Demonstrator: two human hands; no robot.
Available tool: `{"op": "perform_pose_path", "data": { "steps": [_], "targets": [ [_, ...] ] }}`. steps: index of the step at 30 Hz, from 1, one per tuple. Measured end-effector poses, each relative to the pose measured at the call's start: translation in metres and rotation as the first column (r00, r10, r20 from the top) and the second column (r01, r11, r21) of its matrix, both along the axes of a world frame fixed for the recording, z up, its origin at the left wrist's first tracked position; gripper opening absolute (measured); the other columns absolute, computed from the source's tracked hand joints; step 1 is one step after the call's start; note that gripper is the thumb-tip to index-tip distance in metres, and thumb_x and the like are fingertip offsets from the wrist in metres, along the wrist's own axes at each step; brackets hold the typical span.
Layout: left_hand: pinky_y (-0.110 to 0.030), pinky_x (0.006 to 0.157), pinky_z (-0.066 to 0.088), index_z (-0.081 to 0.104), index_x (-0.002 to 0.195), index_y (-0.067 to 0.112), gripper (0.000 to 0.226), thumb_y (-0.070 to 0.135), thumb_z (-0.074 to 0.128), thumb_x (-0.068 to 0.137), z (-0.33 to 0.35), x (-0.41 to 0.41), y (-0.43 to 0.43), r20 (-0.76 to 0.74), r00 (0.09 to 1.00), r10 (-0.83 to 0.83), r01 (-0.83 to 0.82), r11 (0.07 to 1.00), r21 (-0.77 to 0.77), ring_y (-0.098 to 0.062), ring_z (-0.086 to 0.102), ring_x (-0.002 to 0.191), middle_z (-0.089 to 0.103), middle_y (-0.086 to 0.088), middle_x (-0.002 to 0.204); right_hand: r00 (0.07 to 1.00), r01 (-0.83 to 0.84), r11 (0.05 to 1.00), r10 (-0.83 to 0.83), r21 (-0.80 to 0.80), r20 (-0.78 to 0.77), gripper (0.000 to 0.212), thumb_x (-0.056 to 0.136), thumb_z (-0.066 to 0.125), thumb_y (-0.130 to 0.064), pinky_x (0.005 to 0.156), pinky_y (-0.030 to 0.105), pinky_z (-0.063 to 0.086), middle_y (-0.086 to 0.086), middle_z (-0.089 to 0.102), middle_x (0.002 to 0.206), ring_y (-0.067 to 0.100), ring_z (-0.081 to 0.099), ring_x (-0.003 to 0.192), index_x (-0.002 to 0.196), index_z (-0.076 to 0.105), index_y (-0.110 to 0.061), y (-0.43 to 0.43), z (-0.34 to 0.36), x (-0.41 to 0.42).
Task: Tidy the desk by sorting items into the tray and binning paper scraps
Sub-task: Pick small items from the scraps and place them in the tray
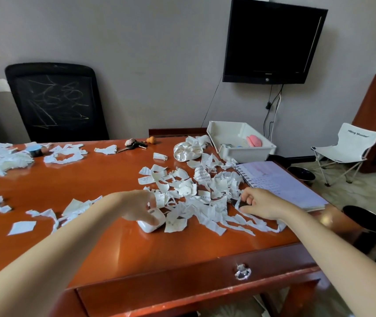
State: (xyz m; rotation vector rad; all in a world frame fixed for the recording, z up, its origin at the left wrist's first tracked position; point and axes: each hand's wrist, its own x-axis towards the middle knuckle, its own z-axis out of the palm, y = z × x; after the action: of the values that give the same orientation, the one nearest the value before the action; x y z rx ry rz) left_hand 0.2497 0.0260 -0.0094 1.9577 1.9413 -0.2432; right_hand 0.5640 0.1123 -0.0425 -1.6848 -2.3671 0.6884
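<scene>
Paper scraps handwritten, illegible; chair reads "Hiking".

White paper scraps strewn desk ctr; white tray far-rt edge.

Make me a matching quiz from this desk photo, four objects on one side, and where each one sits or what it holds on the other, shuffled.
1 white tray
2 spiral notebook
3 keys
4 white case

A in the left hand's grip
B beside the right hand, which pinches a small dark item
C at the desk's far edge, beside an orange charm
D holding a pink item

Pairs: 1-D, 2-B, 3-C, 4-A
</scene>
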Motion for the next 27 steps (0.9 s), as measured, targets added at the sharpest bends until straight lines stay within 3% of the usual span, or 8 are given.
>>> {"op": "perform_pose_path", "data": {
  "steps": [4, 6, 9, 13, 15, 18, 24, 27],
  "targets": [
    [-0.029, 0.089, 0.049, 0.043, 0.126, 0.021, 0.052, 0.043, 0.065, 0.084, -0.002, 0.005, 0.004, -0.008, 1.000, -0.007, 0.008, 0.999, 0.053, -0.017, 0.052, 0.103, 0.055, 0.000, 0.125, 1.000, -0.004, 1.000, 0.004, 0.004, 0.007, 0.021, 0.088, 0.063, -0.025, 0.066, 0.027, 0.039, -0.001, 0.053, 0.086, 0.015, 0.050, 0.078, 0.102, 0.055, -0.014, 0.005, 0.001, -0.005],
    [-0.026, 0.084, 0.048, 0.041, 0.128, 0.019, 0.053, 0.041, 0.064, 0.085, -0.005, 0.007, 0.005, 0.003, 1.000, -0.011, 0.011, 0.996, 0.091, -0.016, 0.051, 0.099, 0.055, -0.001, 0.122, 1.000, -0.009, 1.000, 0.009, 0.028, -0.005, 0.010, 0.088, 0.061, -0.023, 0.061, 0.028, 0.036, 0.001, 0.055, 0.079, 0.016, 0.049, 0.071, 0.092, 0.057, -0.015, 0.006, 0.001, -0.008],
    [-0.024, 0.072, 0.043, 0.044, 0.125, 0.017, 0.047, 0.037, 0.063, 0.087, -0.008, 0.008, 0.005, 0.020, 1.000, -0.005, 0.002, 0.987, 0.160, -0.017, 0.053, 0.092, 0.057, -0.002, 0.114, 0.996, 0.019, 0.998, -0.014, 0.058, -0.083, 0.017, 0.090, 0.060, -0.022, 0.058, 0.028, 0.035, 0.004, 0.052, 0.068, 0.017, 0.047, 0.064, 0.075, 0.055, -0.018, 0.007, 0.003, -0.010],
    [-0.022, 0.064, 0.039, 0.053, 0.116, 0.014, 0.035, 0.032, 0.062, 0.088, -0.011, 0.008, 0.006, 0.109, 0.994, -0.009, -0.022, 0.959, 0.281, -0.017, 0.053, 0.084, 0.060, -0.002, 0.105, 0.983, 0.087, 0.992, -0.070, 0.094, -0.167, 0.012, 0.090, 0.060, -0.019, 0.065, 0.031, 0.041, 0.023, 0.066, 0.081, 0.021, 0.054, 0.068, 0.079, 0.062, -0.013, 0.014, 0.010, -0.007],
    [-0.022, 0.065, 0.044, 0.055, 0.115, 0.015, 0.034, 0.032, 0.064, 0.087, -0.010, 0.008, 0.006, 0.157, 0.988, -0.009, -0.042, 0.948, 0.317, -0.017, 0.055, 0.085, 0.060, 0.000, 0.102, 0.974, 0.106, 0.987, -0.079, 0.118, -0.213, 0.013, 0.090, 0.060, -0.019, 0.067, 0.031, 0.041, 0.022, 0.068, 0.084, 0.021, 0.055, 0.070, 0.077, 0.062, -0.014, 0.016, 0.016, -0.006],
    [-0.027, 0.080, 0.053, 0.058, 0.115, 0.013, 0.036, 0.029, 0.067, 0.085, -0.008, 0.007, 0.011, 0.247, 0.969, -0.020, -0.075, 0.926, 0.369, -0.018, 0.060, 0.093, 0.063, -0.001, 0.112, 0.959, 0.116, 0.977, -0.064, 0.179, -0.274, 0.016, 0.091, 0.058, -0.017, 0.067, 0.030, 0.041, 0.014, 0.066, 0.081, 0.021, 0.059, 0.072, 0.075, 0.060, -0.015, 0.020, 0.026, -0.008],
    [-0.009, 0.064, 0.050, 0.061, 0.118, 0.013, 0.034, 0.022, 0.067, 0.085, 0.019, 0.012, 0.030, 0.353, 0.929, -0.110, -0.076, 0.877, 0.474, -0.011, 0.058, 0.092, 0.062, 0.004, 0.111, 0.910, 0.145, 0.954, -0.025, 0.263, -0.413, 0.022, 0.094, 0.053, -0.013, 0.063, 0.027, 0.041, 0.000, 0.063, 0.073, 0.005, 0.061, 0.057, 0.073, 0.053, -0.020, 0.040, 0.043, -0.008],
    [-0.008, 0.062, 0.049, 0.060, 0.119, 0.014, 0.034, 0.022, 0.066, 0.085, 0.035, 0.017, 0.044, 0.383, 0.910, -0.155, -0.083, 0.840, 0.537, -0.009, 0.057, 0.092, 0.061, 0.004, 0.110, 0.868, 0.199, 0.936, -0.029, 0.292, -0.496, 0.014, 0.094, 0.053, -0.011, 0.054, 0.018, 0.042, 0.008, 0.065, 0.090, 0.000, 0.058, 0.048, 0.081, 0.058, -0.015, 0.059, 0.056, -0.007]
  ]
}}
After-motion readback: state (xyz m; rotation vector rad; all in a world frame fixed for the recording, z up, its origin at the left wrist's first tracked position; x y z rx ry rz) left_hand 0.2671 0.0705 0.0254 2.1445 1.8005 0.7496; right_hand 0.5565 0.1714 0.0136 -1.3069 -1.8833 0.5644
